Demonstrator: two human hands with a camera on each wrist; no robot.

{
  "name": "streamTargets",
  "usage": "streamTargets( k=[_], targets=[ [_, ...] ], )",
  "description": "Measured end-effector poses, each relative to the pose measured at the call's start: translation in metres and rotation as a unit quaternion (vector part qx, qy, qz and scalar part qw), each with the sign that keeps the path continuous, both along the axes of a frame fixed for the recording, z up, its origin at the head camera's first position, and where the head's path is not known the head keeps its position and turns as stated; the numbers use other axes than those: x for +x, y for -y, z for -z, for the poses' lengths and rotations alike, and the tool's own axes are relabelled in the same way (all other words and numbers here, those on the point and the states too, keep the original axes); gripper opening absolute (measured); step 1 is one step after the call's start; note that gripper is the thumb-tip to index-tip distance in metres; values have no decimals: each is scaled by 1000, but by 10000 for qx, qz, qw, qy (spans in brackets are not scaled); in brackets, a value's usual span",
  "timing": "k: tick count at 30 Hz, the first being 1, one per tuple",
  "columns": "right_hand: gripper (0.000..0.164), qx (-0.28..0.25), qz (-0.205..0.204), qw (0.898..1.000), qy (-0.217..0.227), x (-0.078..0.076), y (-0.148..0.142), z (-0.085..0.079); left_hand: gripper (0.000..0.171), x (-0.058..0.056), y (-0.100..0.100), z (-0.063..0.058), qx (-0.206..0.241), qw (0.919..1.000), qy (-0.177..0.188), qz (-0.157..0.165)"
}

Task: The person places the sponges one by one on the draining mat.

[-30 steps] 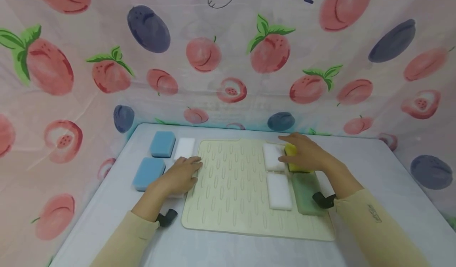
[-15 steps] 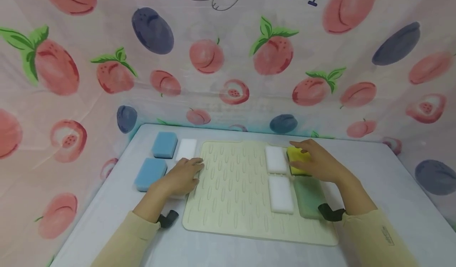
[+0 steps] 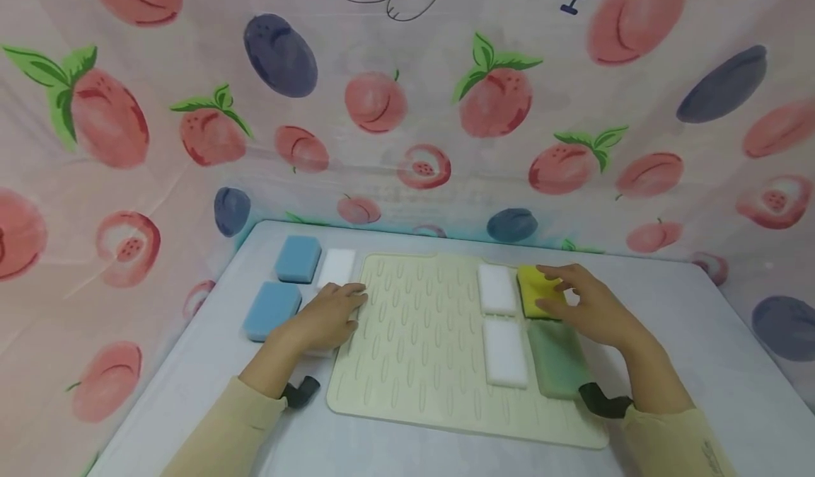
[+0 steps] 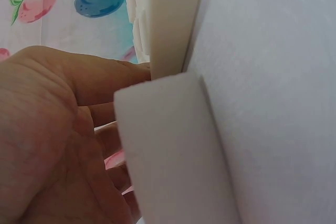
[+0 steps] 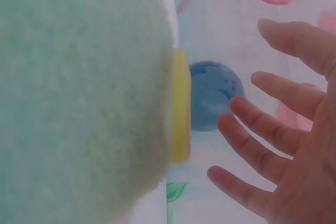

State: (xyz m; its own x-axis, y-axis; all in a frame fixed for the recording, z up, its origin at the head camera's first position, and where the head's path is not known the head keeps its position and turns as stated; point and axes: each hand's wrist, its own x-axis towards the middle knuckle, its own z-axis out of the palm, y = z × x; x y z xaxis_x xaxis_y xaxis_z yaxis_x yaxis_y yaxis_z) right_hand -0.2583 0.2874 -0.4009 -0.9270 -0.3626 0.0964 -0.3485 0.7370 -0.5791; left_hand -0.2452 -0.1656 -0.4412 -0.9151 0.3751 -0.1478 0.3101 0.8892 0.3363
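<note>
On the counter [image 3: 688, 335], at left, lie two blue sponges [image 3: 272, 311] and a white sponge [image 3: 336, 267]. The left hand [image 3: 323, 316], fingers loose, grips nothing that I can see, at the left edge of the mat [image 3: 414, 335]. On the mat are two white blocks [image 3: 506, 353], then the yellow sponge [image 3: 533, 289] behind the green sponge [image 3: 557, 359]. The right hand [image 3: 588, 307], spread and holding nothing, is near the yellow one. Setting sponges in rows seems the present step; next probably calls for grasping another from the left.

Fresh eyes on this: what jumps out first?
Probably the fruit-print backdrop behind the table. Next, the yellow sponge at the far right corner of the mat, beneath the spread right hand. Then two blue sponges on the table, left of the mat.
</note>
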Motion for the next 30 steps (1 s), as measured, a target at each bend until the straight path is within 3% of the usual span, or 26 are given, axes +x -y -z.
streamTargets(
  k=[11,30],
  targets=[
    [60,63,250,9996,-88,8,-12,-5,54,3,1,2,14,10000,29,16],
    [63,71,599,9969,514,7,-41,2,55,0,0,0,-42,10000,46,45]
  ],
)
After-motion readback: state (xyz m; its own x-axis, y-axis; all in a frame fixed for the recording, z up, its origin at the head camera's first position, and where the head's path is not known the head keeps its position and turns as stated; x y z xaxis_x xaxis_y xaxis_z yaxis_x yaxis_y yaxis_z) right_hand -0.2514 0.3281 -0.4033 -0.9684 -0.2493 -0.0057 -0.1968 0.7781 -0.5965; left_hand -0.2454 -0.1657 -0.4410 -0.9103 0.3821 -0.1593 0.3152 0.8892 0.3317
